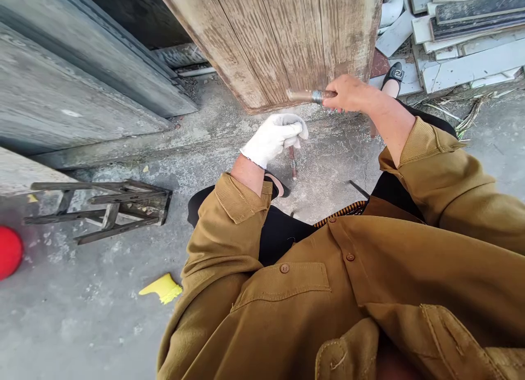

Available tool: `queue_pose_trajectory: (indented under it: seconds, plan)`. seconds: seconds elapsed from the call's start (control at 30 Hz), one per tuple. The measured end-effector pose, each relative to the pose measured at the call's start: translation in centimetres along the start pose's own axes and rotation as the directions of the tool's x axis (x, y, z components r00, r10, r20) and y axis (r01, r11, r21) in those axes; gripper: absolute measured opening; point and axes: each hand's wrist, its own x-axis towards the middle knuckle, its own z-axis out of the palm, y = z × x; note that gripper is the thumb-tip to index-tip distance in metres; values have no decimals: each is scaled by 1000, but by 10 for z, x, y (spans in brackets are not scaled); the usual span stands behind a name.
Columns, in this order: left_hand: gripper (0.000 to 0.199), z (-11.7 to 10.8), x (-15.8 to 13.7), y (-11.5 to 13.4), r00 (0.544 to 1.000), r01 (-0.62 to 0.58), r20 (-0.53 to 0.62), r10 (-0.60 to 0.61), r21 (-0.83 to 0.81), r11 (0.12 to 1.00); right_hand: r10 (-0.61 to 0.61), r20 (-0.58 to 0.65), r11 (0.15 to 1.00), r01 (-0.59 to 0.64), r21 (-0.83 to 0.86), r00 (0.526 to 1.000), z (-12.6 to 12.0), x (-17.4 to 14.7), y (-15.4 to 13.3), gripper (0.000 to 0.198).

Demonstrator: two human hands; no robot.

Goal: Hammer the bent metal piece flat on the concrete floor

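My left hand [274, 138], in a white knitted glove, is closed with its fingers curled round a folded whitish piece [302, 129]; whether this is cloth or paper I cannot tell. My bare right hand [348, 93] grips a brush [303, 95] by its wire-bound handle. The brush's pale, worn end points left, in front of the lower part of a weathered wooden panel [287, 46]; whether it touches the wood is unclear. Below the gloved hand, a thin brown stick-like tool [292, 164] with a pale tip shows against the concrete floor, partly hidden by the hand.
A small wooden stool [118, 205] lies on its side at left, near a red round object [9, 251] and a yellow scrap [162, 288]. Grey boards [74, 90] lean at upper left. Stacked planks [471, 46] and dry stalks [471, 115] lie at right.
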Motion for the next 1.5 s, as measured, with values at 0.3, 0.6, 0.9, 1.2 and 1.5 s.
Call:
queue_pose_trajectory:
  seconds: [0.3,0.6,0.9,1.2,1.5]
  plan:
    - [23,-12,3,0,999,20,-29,-17,107,994,-291,765,954,234,188,575,6,-20,-11,31]
    - [18,15,10,-12,998,5,67,-2,-46,999,-368,147,649,141,748,918,-6,-2,11,45]
    - [12,12,6,-1,1000,27,5,-27,-54,998,-99,140,979,71,189,985,-2,1,4,35]
    - [15,13,10,-4,989,110,96,-112,27,994,-79,655,961,232,-150,752,9,-13,-9,35]
    - [41,9,10,-15,972,-139,113,204,-422,896,-366,21,716,268,645,930,-28,-31,-13,39]
